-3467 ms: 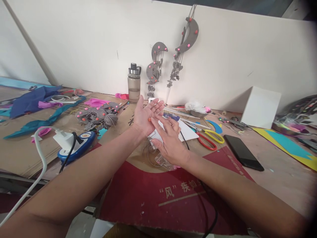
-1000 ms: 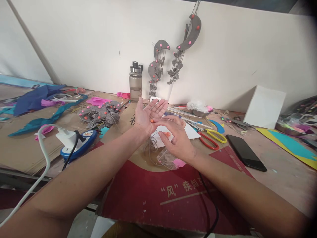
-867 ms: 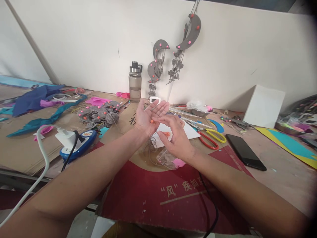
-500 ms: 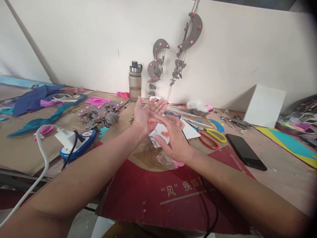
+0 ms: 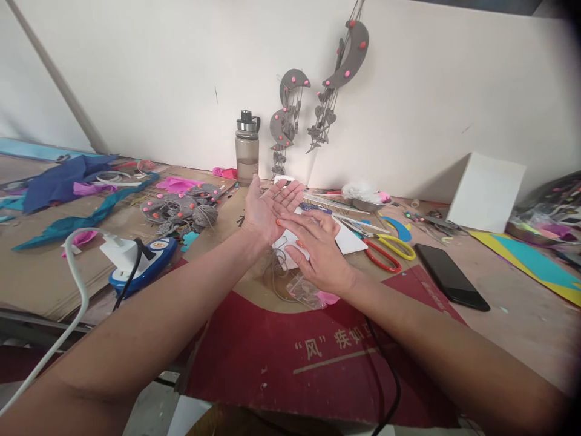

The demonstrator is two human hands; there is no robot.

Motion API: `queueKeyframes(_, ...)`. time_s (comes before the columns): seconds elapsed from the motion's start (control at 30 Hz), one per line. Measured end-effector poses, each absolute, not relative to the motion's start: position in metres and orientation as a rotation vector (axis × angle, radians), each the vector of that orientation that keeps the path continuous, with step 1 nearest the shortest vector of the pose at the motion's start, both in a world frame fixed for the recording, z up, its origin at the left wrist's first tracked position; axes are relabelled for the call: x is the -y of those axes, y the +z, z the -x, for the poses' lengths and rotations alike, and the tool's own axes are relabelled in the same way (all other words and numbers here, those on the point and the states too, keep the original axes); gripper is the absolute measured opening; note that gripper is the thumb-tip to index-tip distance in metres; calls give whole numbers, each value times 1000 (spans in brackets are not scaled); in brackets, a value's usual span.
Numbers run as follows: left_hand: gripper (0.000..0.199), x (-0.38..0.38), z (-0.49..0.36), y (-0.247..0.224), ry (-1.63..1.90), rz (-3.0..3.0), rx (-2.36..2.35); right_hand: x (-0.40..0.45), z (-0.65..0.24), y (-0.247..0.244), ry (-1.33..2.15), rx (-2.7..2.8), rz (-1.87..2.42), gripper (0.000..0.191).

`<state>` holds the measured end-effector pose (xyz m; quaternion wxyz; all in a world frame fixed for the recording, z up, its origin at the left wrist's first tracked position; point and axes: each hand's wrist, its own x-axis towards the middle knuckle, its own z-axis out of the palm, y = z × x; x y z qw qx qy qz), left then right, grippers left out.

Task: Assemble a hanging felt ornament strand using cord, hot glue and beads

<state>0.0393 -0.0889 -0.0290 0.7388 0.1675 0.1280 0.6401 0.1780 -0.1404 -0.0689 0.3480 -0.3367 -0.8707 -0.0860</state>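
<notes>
My left hand is held palm up with its fingers stretched out. On its palm, near the heel, lies a small orange ball that looks like soft clay. My right hand is palm down over it, fingers extended and the fingertips touching the ball against the left palm. Below the hands are a white sheet, partly hidden, a loop of grey cord and a clear plastic bag. An orange bit shows beside the right thumb, mostly covered by that hand.
Scissors and a black phone lie to the right. A water bottle stands at the back by grey moon-shaped hangings with pink and orange dots. Left are a blue power strip and grey dotted pieces.
The right fingertips have shifted slightly over the left palm, and the orange ball has moved a little to the right under them. The right-hand moon hanging has swung slightly left.
</notes>
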Motion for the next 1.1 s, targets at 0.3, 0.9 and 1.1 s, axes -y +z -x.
queueKeyframes(0.3, 53, 91, -41, -27, 1386, -333, -298, 139, -173, -70, -226, 2266, 938, 49)
queueKeyframes(0.9, 54, 85, -37, -27, 1433, -361, -293, 145, -172, -72, -88, 2293, 896, 62)
queueKeyframes(1.1, 54, 86, -41, -32, 1410, -392, -327, 143, -167, -69, -80, 2304, 821, 61)
